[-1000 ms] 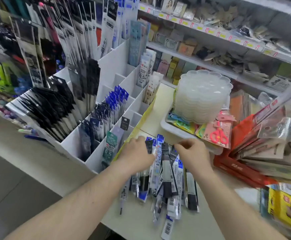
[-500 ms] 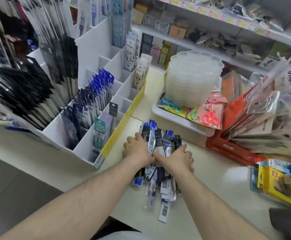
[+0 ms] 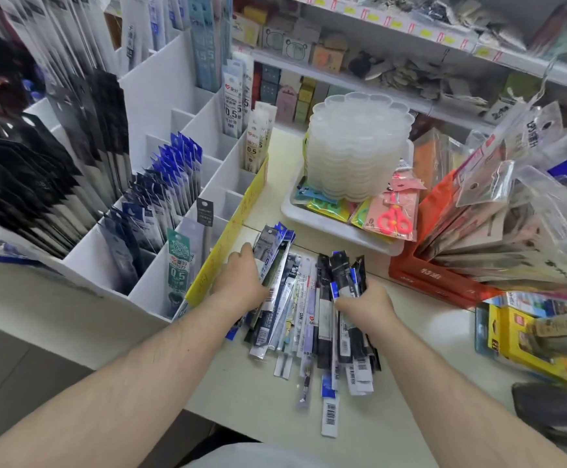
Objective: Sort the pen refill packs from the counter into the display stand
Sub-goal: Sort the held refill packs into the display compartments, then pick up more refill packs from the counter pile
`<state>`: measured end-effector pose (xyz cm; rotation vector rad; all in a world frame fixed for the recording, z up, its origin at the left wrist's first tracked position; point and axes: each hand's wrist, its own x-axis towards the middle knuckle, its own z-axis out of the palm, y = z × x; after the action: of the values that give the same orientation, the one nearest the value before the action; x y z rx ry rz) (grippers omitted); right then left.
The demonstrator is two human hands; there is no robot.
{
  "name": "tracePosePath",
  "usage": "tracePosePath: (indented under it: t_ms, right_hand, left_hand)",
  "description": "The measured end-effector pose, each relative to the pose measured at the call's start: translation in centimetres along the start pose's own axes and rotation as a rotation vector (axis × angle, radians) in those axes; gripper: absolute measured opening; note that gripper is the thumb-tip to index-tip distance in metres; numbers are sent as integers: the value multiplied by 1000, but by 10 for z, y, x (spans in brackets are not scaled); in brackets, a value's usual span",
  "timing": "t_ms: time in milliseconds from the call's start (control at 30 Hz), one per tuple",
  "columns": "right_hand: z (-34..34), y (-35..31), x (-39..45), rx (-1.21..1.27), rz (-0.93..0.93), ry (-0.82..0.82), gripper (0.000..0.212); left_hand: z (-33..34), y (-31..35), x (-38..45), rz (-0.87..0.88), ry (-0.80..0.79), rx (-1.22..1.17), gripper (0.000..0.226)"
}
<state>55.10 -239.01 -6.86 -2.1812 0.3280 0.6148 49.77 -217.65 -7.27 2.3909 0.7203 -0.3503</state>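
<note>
**Both hands on the refill pile, split into two bunches**

Person stands at the counter (image 3: 427,383), both bare arms reaching forward. The left hand (image 3: 241,282) has its fingers curled around a bunch of pen refill packs (image 3: 275,251) at the left side of the pile, tops of the packs sticking up past the fingers, angled toward the display stand (image 3: 160,106). The right hand (image 3: 364,304) grips a second bunch (image 3: 344,271) at the right side of the pile, mostly dark packs, thumb side wrapped over them. Between the two hands more loose packs (image 3: 300,298) lie flat on the counter, fanned out toward the person, a few barcode ends (image 3: 330,413) trailing nearest the counter's edge.

The white display stand sits just left of the pile, touching or almost touching it (cannot tell which). Its compartments hold black packs (image 3: 39,197) at far left, blue packs (image 3: 177,170) in the middle, a green 0.5 pack (image 3: 179,265) in the near row. Several near-right compartments show bare white walls.

Behind the pile: a white tray (image 3: 329,224) with a stack of clear plastic lids or dishes (image 3: 356,146) and pink scissors in a pack (image 3: 393,221). Right of it an orange-red box (image 3: 424,271) full of clear hanging packets.
</note>
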Motion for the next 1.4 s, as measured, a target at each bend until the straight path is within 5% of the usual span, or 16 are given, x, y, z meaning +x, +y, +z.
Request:
tracePosePath:
  t_ms: [133,267,400,500,667,833,967,1400]
  right_hand:
    - [-20,-10,-11,37,-92,-41,15]
    - [-37,-22,-27,98,-266,69,22]
    - [-38,-19,-42,247,-417,335,30]
    - [-34,-5,-44,361,-447,521,36]
    - [-28,33,-36,409,-407,639,41]
    - [-21,62,-39,444,-209,578,40]
    - [-17,67,-40,417,-98,475,30]
    - [-17,-17,-58,187,-354,300,30]
  left_hand:
    - [-6,6,-10,32,12,167,108]
    - [-10,28,-31,256,151,60,88]
    - [6,68,-52,347,-281,-533,70]
    - [26,95,-59,448,-472,-559,80]
    - [56,115,-69,572,-527,-513,55]
    - [76,116,-82,658,-549,-446,78]
    - [75,117,-87,661,-614,-465,75]
    - [29,97,-78,393,-445,-852,59]
